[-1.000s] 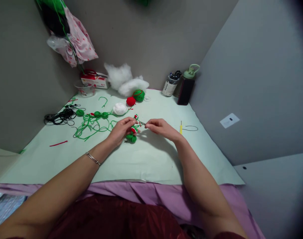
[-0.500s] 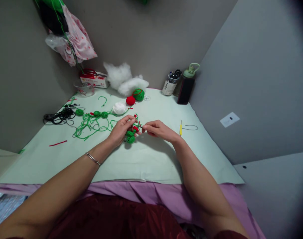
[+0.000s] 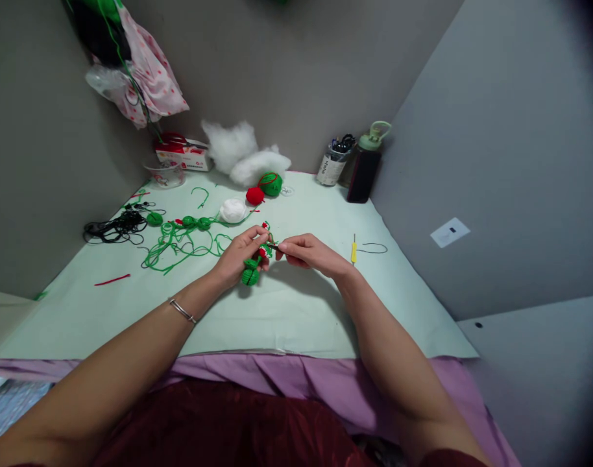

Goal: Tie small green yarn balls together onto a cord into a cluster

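Note:
Pinched in my left hand (image 3: 239, 254) is a crocheted piece (image 3: 250, 272) of green yarn with red and white parts. Its round green balls hang below my fingers. My right hand (image 3: 309, 251) is closed on a thin dark tool (image 3: 274, 247), whose tip points left into the yarn at my left fingertips. Most of the tool is hidden in my fingers, so its exact kind is unclear. A small red and white part (image 3: 266, 226) of crochet shows just above my left thumb.
Green yarn strands (image 3: 172, 250), green crocheted balls (image 3: 196, 223) and black cords (image 3: 119, 227) lie to the left. Behind are white yarn (image 3: 233, 211), red yarn (image 3: 255, 196), green yarn (image 3: 271, 185) and stuffing (image 3: 233, 146). A yellow-handled tool (image 3: 353, 251) lies right; a bottle (image 3: 365, 168) stands behind.
The hanging green balls have swung slightly left and down as my left hand turned the crocheted piece. My right hand stays almost in place, its tool still at the yarn.

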The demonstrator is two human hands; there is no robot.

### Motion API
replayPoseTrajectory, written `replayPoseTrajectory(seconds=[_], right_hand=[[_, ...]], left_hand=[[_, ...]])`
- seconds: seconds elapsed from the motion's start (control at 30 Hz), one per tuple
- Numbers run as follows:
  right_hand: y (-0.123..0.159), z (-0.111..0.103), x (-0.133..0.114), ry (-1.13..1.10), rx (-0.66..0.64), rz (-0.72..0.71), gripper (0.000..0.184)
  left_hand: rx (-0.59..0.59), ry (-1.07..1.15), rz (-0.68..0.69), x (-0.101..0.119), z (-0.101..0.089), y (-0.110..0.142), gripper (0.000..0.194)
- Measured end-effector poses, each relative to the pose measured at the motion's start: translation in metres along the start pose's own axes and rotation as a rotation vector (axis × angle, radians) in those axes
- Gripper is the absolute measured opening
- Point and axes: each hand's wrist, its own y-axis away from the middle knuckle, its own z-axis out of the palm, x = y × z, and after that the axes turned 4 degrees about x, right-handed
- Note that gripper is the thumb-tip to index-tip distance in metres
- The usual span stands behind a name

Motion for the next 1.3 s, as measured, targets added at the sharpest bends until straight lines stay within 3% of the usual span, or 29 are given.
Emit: replayPoseTrajectory(seconds=[1.3], right_hand=[[-0.0051,0.0062,0.004,-0.064,0.055,-0.048,0.043]], left_hand=[[-0.049,0.028,-0.018,-0.0047,0.0008,-0.0009,0.033]])
